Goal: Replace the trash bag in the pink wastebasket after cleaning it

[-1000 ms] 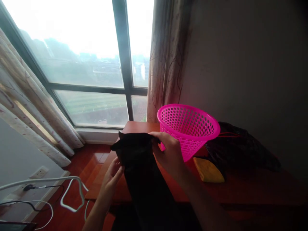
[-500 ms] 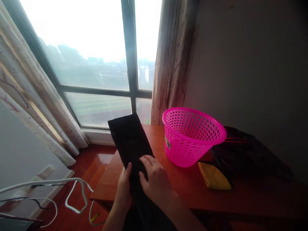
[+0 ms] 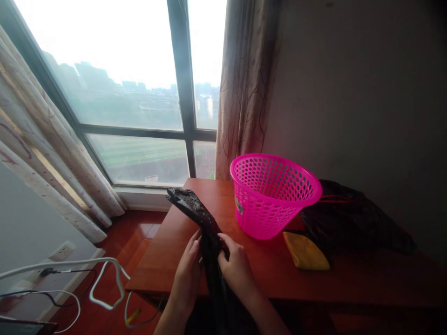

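Note:
A black plastic bag [image 3: 210,232], crumpled into a narrow strip, stands up between my hands with its top end leaning left. My left hand [image 3: 190,265] grips it from the left side, fingers closed round its edge. On the other side, the fingers of my right hand [image 3: 235,263] pinch the bag at about the same height. Its lower part hangs down in front of my body and fades into the dark. To the right of my hands a pink perforated plastic basket [image 3: 265,209] stands upright on the wooden table [image 3: 167,251].
A folded yellow cloth [image 3: 306,251] lies beside the basket's foot. Behind it is a dark plastic heap [image 3: 359,223] with a red strip. White bent tubing [image 3: 104,302] and cables are at lower left. Curtains [image 3: 240,88] frame the window [image 3: 132,102].
The bag was a wide, flat, smooth panel; now it is gathered narrow and wrinkled, its top lower. My right hand has moved from its front face to its right edge. The view has shifted slightly.

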The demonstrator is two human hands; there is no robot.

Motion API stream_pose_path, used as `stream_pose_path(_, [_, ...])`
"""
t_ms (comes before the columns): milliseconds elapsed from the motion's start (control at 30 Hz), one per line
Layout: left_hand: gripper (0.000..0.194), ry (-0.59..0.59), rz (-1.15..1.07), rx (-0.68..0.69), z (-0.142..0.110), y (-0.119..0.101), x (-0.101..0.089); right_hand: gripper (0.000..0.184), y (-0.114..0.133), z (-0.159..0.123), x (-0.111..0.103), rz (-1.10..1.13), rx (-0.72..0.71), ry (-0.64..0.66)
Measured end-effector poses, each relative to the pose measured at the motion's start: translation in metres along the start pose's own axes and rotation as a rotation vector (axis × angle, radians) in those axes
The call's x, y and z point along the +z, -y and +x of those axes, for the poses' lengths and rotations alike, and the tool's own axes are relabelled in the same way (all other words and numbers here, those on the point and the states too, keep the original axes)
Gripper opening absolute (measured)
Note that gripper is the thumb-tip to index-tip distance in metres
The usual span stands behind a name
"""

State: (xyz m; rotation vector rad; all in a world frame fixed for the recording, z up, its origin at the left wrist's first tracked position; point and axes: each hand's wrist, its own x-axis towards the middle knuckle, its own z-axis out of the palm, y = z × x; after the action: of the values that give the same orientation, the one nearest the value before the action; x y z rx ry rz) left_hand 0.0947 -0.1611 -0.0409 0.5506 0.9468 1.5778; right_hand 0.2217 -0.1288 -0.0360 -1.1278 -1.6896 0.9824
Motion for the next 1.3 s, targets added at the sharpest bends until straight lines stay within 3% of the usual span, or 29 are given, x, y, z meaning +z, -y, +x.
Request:
stream_pose_path(200, [0.066,-0.151,0.208,0.053,-0.001,0.003,-0.014,0.029,-0.007,0.014,-0.013,0.425,0.089,0.012])
stream_pose_path(333, [0.064,-0.167,0.206,-0.007,-0.004,0.002,-0.017,0.033,-0.020,0.020,-0.016,0.510,0.123,0.011])
stream_pose_path(433, [0.065,-0.159,0.203,0.033,-0.008,-0.001,-0.013,0.050,-0.030,0.019,-0.015,0.456,0.128,-0.028])
stream_pose_path(533, [0.063,-0.124,0.255,0.091,-0.010,-0.003,-0.007,0.065,-0.032,0.015,-0.016,0.322,0.037,-0.111])
stream_pose_path(667, [0.054,-0.090,0.386,0.153,-0.011,-0.004,-0.001,0.047,-0.016,0.012,-0.023,0.092,-0.131,-0.047])
stream_pose_path(900, [0.049,-0.020,0.465,0.215,-0.016,-0.003,0.006,0.023,0.013,0.007,-0.033,-0.041,-0.144,-0.010])
stream_pose_path(1067, [0.047,0.006,0.494,0.245,-0.022,-0.001,0.013,0.025,0.021,0.003,-0.033,-0.107,-0.118,0.056])
stream_pose_path(1300, [0.049,0.065,0.542,0.271,-0.024,0.003,0.010,0.026,0.007,0.005,-0.025,-0.149,-0.120,0.011])
